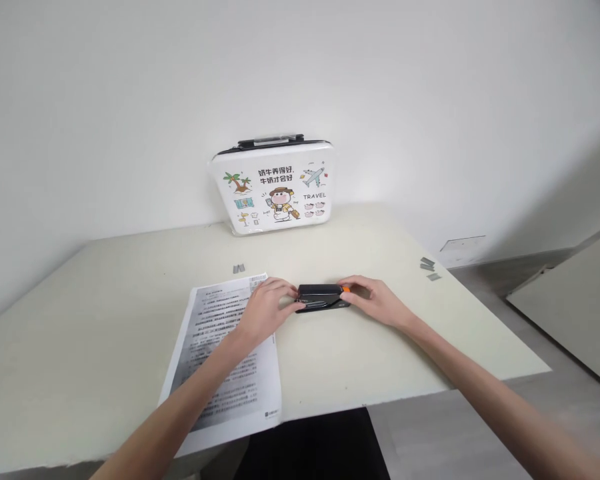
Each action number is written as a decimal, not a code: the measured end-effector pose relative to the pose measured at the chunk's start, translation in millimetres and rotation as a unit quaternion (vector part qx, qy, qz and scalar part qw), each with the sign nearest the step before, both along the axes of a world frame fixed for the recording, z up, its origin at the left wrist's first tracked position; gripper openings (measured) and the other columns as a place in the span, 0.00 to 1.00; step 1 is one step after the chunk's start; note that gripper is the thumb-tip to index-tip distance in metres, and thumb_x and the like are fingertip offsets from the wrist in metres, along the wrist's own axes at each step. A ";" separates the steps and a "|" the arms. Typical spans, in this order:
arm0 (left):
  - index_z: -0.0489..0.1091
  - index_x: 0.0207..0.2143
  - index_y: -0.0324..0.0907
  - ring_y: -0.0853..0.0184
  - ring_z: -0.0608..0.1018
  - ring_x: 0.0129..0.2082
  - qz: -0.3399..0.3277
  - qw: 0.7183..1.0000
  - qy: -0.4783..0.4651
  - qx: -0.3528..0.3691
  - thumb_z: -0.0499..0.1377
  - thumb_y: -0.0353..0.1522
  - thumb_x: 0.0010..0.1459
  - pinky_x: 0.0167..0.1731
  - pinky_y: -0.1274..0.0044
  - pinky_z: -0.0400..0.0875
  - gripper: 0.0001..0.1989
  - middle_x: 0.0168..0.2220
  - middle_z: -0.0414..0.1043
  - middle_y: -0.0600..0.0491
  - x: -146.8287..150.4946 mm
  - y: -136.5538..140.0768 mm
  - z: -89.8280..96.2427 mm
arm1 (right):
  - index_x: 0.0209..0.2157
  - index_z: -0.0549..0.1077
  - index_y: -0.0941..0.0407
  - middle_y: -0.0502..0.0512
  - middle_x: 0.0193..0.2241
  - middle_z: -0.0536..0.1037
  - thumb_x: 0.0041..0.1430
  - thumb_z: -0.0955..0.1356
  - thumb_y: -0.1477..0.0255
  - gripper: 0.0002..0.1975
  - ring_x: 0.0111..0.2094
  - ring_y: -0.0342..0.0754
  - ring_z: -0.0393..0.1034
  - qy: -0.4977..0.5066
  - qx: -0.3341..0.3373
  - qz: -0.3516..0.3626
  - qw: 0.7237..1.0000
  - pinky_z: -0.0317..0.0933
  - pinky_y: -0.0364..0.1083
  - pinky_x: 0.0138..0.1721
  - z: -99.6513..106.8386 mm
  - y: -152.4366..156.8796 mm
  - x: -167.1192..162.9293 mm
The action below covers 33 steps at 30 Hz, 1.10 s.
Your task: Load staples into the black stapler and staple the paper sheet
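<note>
A black stapler [323, 297] with an orange part at its right end lies sideways on the table, between my two hands. My left hand [267, 305] grips its left end, thumb in front and fingers behind. At the other end, my right hand [373, 300] pinches the stapler by the orange part. Printed paper [220, 360] lies under my left wrist and forearm, reaching past the table's front edge. Several strips of staples [427, 265] rest near the right edge, and a few more staple strips [239, 269] lie behind the paper.
A white case [280, 187] with cartoon prints and a black handle stands against the wall at the back of the pale table [105, 320]. To the right, the table edge drops to a grey floor with a pale panel [575, 300] beyond it.
</note>
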<state>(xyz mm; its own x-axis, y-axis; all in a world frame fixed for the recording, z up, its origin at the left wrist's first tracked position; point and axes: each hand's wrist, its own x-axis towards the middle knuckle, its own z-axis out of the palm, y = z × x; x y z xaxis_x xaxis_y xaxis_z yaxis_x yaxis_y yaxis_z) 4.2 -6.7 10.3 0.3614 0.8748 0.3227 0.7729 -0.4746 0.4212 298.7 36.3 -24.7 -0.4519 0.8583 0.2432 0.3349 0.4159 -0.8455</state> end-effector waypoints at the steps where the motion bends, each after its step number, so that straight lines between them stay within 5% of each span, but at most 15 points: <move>1: 0.79 0.38 0.47 0.55 0.80 0.50 0.000 1.000 0.005 0.001 0.64 0.42 0.67 0.55 0.60 0.72 0.10 0.45 0.83 0.50 -3.8 -1.8 0.8 | 0.51 0.79 0.49 0.55 0.48 0.84 0.65 0.71 0.54 0.18 0.48 0.56 0.78 -0.013 0.015 0.009 1.000 0.70 0.56 0.54 -0.1 -1.4 -0.4; 11: 0.78 0.46 0.50 0.56 0.78 0.55 0.020 0.998 0.051 -0.011 0.61 0.47 0.68 0.58 0.62 0.70 0.14 0.51 0.81 0.51 -63.7 -18.8 16.2 | 0.53 0.77 0.47 0.55 0.48 0.83 0.64 0.72 0.56 0.19 0.48 0.57 0.77 -0.056 0.063 0.015 0.996 0.70 0.58 0.52 -6.2 -0.2 0.8; 17: 0.77 0.49 0.46 0.49 0.77 0.54 0.177 0.979 0.101 0.027 0.55 0.45 0.68 0.58 0.58 0.69 0.18 0.51 0.80 0.45 -104.9 27.6 17.9 | 0.53 0.77 0.47 0.54 0.47 0.83 0.64 0.73 0.57 0.19 0.47 0.56 0.77 -0.058 0.066 0.013 0.996 0.71 0.57 0.52 -4.5 -1.0 0.2; 22: 0.78 0.50 0.43 0.44 0.74 0.57 0.200 0.965 0.167 -0.024 0.60 0.44 0.61 0.59 0.55 0.67 0.20 0.54 0.77 0.40 -124.5 71.3 10.0 | 0.53 0.77 0.47 0.54 0.47 0.83 0.64 0.72 0.57 0.18 0.47 0.57 0.77 -0.063 0.067 0.013 0.996 0.71 0.57 0.51 -1.7 -1.4 0.0; 27: 0.79 0.42 0.45 0.44 0.72 0.58 0.195 0.967 0.164 -0.011 0.60 0.45 0.62 0.59 0.54 0.66 0.15 0.52 0.77 0.42 -119.0 83.4 10.5 | 0.52 0.77 0.46 0.54 0.48 0.83 0.64 0.72 0.57 0.17 0.48 0.58 0.77 -0.058 0.067 0.015 0.996 0.71 0.58 0.51 -0.6 -1.0 0.1; 30: 0.77 0.44 0.45 0.48 0.75 0.57 0.188 0.979 0.084 -0.001 0.59 0.47 0.64 0.60 0.55 0.66 0.18 0.52 0.78 0.43 -102.5 75.8 15.8 | 0.52 0.77 0.47 0.54 0.48 0.83 0.65 0.72 0.57 0.17 0.47 0.58 0.76 -0.062 0.065 0.015 0.996 0.71 0.58 0.50 -0.1 -0.5 0.2; 33: 0.76 0.49 0.43 0.54 0.81 0.49 0.173 0.972 -0.132 -0.092 0.60 0.51 0.65 0.56 0.60 0.73 0.23 0.49 0.81 0.45 -76.6 56.1 21.0 | 0.52 0.77 0.47 0.54 0.48 0.83 0.65 0.72 0.56 0.17 0.47 0.58 0.76 -0.066 0.065 0.015 0.996 0.71 0.58 0.50 0.3 -0.3 0.2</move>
